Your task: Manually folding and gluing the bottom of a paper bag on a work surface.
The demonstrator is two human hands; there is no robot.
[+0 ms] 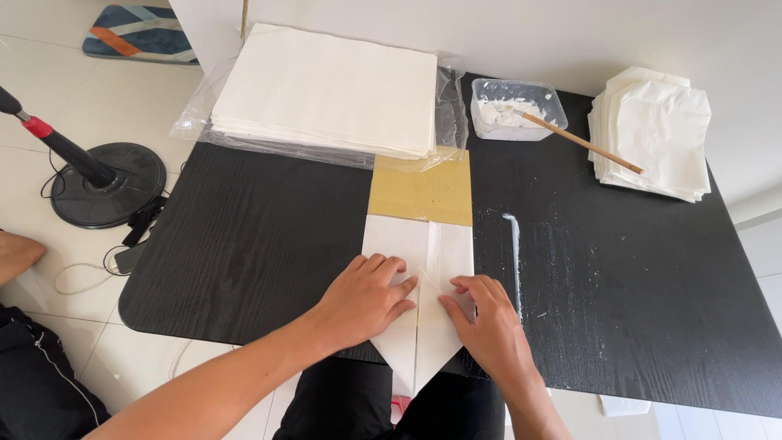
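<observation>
Black table (pixel 244 244) is carrying a stack of paper sheets (pixel 326 85) well beyond the fingertips, and a paste tub (pixel 518 108) with stick (pixel 580 142) is sitting off past the right fingers. Left hand (pixel 364 298) and right hand (pixel 486 323) are lying flat and open, fingers spread, pressing the white folded sheet (pixel 418 285) directly beneath them, likely creasing its pointed flaps.

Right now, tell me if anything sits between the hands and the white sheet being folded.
Nothing visible does. The left hand and right hand both press flat on the folded white sheet, which lies over a brown cardboard piece. The paste tub and paper stack lie farther back on the table.
</observation>
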